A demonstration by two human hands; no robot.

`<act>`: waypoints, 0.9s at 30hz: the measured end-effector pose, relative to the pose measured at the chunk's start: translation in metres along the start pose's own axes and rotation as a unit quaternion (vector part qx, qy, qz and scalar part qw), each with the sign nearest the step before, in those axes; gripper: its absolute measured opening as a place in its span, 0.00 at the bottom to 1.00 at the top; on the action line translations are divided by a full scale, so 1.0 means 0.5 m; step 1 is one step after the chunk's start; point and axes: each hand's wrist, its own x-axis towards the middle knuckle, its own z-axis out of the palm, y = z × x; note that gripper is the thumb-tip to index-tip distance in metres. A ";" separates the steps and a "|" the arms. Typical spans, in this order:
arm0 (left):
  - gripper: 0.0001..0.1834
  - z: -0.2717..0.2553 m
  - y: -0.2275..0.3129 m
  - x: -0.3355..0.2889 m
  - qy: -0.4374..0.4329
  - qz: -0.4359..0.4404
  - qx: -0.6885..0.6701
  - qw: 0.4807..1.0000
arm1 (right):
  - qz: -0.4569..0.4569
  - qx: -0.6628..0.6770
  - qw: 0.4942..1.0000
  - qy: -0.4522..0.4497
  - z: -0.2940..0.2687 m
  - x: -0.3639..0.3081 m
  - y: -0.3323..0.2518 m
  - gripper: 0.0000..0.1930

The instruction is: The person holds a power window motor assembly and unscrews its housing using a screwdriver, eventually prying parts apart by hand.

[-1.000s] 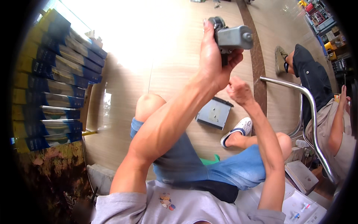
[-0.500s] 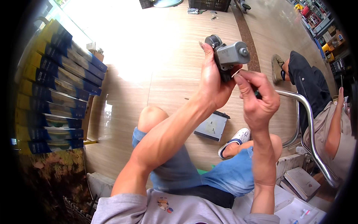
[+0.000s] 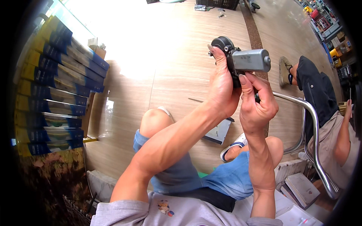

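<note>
A small electric gear motor, with a silver can and a black gear housing, is held up over the floor. My left hand is closed around the black housing, its thumb along the upper left side. The motor's silver can points right. Just below the can, my right hand has thumb and forefinger pinched together against the motor's underside. Whatever lies between those fingertips is hidden. A bit of something dark green shows inside the curled fingers of that hand; its kind cannot be made out.
On the floor below lies a flat silver box with small bits on top. A bent chrome tube frame curves along the right, beside another person's dark shorts. Blue-and-yellow packages are stacked at left. A black crate stands far off.
The motor and my left hand have shifted right, and the silver can has turned more sideways. My right fingertips have moved up against the motor; the thin pale piece seen at them is now hidden.
</note>
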 end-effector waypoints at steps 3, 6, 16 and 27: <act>0.35 -0.003 0.000 -0.002 -0.028 -0.002 -0.019 0.999 | 0.004 -0.026 1.000 0.006 0.005 -0.002 -0.001 0.06; 0.34 0.000 0.000 -0.008 -0.011 0.010 -0.006 1.000 | 0.027 -0.038 0.999 -0.017 -0.004 -0.001 -0.007 0.07; 0.38 0.002 -0.012 -0.011 0.027 0.078 0.149 0.985 | 0.021 -0.014 1.000 0.017 -0.015 -0.014 0.002 0.05; 0.36 0.007 -0.022 -0.007 0.035 0.115 0.182 0.976 | 0.238 0.048 0.970 -0.011 -0.021 -0.019 -0.032 0.08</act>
